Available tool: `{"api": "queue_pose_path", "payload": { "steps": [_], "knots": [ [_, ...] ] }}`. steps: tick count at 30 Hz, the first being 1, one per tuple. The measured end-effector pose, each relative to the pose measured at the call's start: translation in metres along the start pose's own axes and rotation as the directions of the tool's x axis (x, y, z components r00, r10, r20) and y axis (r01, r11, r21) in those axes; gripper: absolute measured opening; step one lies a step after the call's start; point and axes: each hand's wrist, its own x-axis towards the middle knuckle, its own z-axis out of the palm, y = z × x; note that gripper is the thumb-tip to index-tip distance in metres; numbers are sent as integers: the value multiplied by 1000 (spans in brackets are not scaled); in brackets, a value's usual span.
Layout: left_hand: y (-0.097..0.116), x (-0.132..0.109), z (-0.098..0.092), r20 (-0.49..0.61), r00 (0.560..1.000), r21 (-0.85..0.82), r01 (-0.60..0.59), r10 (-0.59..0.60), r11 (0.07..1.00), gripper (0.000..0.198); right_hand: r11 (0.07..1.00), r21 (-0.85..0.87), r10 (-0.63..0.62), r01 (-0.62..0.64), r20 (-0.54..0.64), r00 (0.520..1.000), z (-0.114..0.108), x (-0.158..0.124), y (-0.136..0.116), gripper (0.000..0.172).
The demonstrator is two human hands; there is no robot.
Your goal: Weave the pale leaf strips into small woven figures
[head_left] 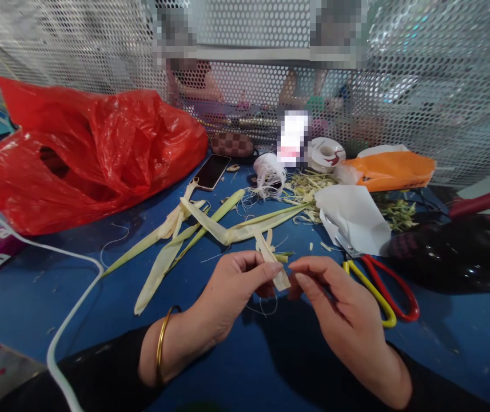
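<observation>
My left hand (231,292), with a gold bangle at the wrist, pinches a short, pale strip of what looks like corn husk (282,280) between thumb and fingers. Close to the strip's right edge is my right hand (347,315), its thumb and fingers curled together; whatever they hold is hidden. A thin thread (266,313) loops below the hands. Beyond them, several longer husk leaves (159,274), pale to green, lie crossed on the blue table (227,366). Scissors (393,286) with one red and one yellow handle rest beside my right hand, blades partly under white paper (354,217).
A red plastic bag (99,154) fills the back left, with a phone (212,171) beside it. White thread (269,171), a tape roll (326,153), husk scraps (309,186) and an orange packet (393,169) stand behind. A black bag (454,257) lies right; a white cable (73,309) crosses left.
</observation>
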Motion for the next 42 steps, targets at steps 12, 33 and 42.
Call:
{"api": "queue_pose_path", "payload": {
  "steps": [12,33,42],
  "knots": [
    [1,-1,-2,96,995,-3,30,-29,1000,26,813,-328,-484,481,80,871,-9,3,7,17],
    [1,-1,0,92,995,99,19,-28,995,18,989,-146,0,-4,-33,999,-3,2,2,10],
    [-2,1,1,96,988,61,116,-122,991,16,940,150,305,-307,34,952,-3,11,-2,13]
  ]
}}
